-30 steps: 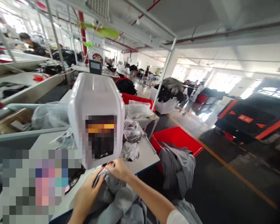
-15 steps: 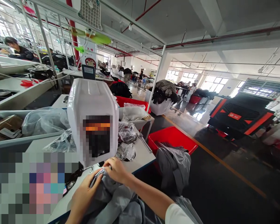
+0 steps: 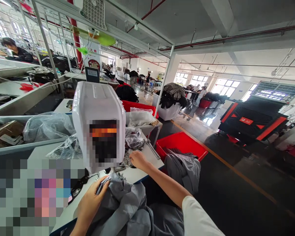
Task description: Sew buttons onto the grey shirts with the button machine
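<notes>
A grey garment point(image 3: 127, 206) lies bunched on the near edge of the white table point(image 3: 152, 160), under a white machine head point(image 3: 98, 121). My left hand point(image 3: 92, 201) grips a fold of the garment just below the machine, fingers closed on the cloth. My right hand point(image 3: 137, 158) is stretched forward to the right of the machine, beside a clear plastic bag point(image 3: 134, 139) holding small dark parts. Its fingers curl down towards the table, and what they touch is hidden.
A red bin point(image 3: 184, 144) stands right of the table with grey cloth point(image 3: 184, 167) draped over its near edge. More plastic bags point(image 3: 48, 126) lie left of the machine. A black and orange machine point(image 3: 253, 121) stands across the aisle. People work at tables in the far background.
My right hand left the grey garment and reached forward and right towards the plastic bag beside the machine. My left hand kept its hold on the cloth.
</notes>
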A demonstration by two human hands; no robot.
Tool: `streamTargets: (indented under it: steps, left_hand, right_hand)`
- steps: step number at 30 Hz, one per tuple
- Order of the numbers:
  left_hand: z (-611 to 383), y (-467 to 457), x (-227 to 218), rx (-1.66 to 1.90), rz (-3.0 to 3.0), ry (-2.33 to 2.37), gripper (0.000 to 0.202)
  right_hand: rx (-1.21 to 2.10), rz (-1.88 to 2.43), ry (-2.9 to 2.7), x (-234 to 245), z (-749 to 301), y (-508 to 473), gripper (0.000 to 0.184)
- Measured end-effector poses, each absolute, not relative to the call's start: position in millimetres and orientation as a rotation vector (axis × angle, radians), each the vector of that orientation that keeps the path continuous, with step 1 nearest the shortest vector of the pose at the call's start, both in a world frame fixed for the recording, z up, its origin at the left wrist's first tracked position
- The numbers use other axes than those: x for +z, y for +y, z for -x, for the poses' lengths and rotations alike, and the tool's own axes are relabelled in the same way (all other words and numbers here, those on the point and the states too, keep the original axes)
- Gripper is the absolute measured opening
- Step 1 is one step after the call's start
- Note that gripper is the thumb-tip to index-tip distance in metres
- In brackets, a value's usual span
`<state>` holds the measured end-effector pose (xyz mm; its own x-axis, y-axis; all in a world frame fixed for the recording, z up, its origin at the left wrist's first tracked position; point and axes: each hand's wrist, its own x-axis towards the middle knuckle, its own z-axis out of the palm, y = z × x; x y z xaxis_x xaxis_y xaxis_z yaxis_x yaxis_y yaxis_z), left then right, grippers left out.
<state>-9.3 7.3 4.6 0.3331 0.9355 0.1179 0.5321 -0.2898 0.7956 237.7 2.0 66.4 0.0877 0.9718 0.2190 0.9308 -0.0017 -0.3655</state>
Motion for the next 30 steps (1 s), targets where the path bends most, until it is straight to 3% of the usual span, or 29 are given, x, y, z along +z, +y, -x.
streamTargets:
  steps: [7,14,21,30]
  left_hand:
    - [9.3,6.1,4.5,0.85,-1.925,1.259,0.054]
    - [10.6,8.5,0.1,0.782,-1.942,1.291,0.054]
    - [10.3,9.2,-1.2,0.811,-1.924,1.267,0.054]
    - [11.3,9.6,-0.3,0.758,-1.883,1.249,0.058]
  right_hand:
    - [-0.082,1.944,-1.666,80.9,-255.0,-28.3,0.019]
    - [0.134,1.903,-1.932,53.3,-281.7,-35.8,0.022]
    - [0.121,1.856,-2.193,46.2,-267.8,-10.3,0.018]
    - [0.111,2.155,-2.237,36.7,-279.0,2.0,0.017]
